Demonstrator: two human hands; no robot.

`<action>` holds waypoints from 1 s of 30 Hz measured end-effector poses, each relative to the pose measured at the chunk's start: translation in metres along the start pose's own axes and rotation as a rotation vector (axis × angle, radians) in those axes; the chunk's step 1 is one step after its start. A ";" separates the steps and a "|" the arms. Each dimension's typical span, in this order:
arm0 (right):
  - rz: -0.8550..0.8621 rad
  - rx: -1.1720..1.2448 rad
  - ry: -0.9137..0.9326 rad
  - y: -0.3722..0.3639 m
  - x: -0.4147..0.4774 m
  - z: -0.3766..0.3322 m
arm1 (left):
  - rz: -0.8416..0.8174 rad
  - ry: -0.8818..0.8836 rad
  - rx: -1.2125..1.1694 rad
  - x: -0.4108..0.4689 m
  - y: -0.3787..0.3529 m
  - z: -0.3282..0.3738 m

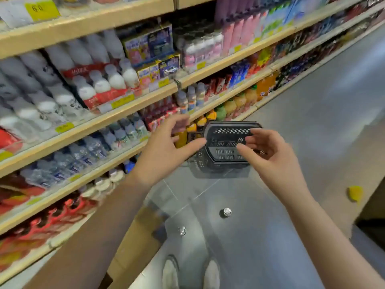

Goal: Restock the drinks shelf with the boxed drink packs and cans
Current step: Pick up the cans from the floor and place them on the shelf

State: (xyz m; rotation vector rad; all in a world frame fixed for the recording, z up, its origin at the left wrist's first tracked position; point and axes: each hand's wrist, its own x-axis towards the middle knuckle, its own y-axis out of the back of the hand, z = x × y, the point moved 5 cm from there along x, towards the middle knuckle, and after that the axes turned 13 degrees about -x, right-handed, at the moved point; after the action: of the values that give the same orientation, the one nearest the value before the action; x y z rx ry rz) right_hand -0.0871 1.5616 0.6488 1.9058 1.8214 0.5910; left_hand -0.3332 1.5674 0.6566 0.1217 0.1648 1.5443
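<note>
My left hand (166, 147) and my right hand (268, 155) are both raised in the aisle, fingers spread, holding nothing. Between and beyond them a black perforated basket (227, 151) sits on the floor by the shelf foot. Boxed drink packs (150, 49) in purple and yellow stand on the second shelf level, up and left of my hands. Small red packs (160, 115) fill the shelf just behind my left fingertips. The picture is blurred by motion.
Wooden-edged shelving (125, 111) runs along the left with white bottles, water bottles and juice bottles. A cardboard box (137, 243) lies at the shelf foot beside my shoes (191, 274). A yellow scrap (355, 193) lies on the grey floor at right.
</note>
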 end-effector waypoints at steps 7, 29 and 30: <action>-0.105 -0.025 -0.148 -0.060 0.008 0.129 | 0.029 0.233 -0.007 -0.008 -0.045 -0.146; -0.206 -0.462 -0.340 -0.395 -0.027 0.722 | -0.289 0.576 0.271 -0.088 -0.137 -0.848; -0.188 -0.486 -0.339 -0.399 -0.025 0.735 | -0.304 0.556 0.284 -0.089 -0.139 -0.860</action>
State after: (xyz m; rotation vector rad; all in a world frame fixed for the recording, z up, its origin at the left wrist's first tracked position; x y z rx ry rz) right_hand 0.0149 1.5378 -0.1811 1.3965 1.4563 0.5447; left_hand -0.3544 1.4534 -0.2114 -0.1100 0.8073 1.2115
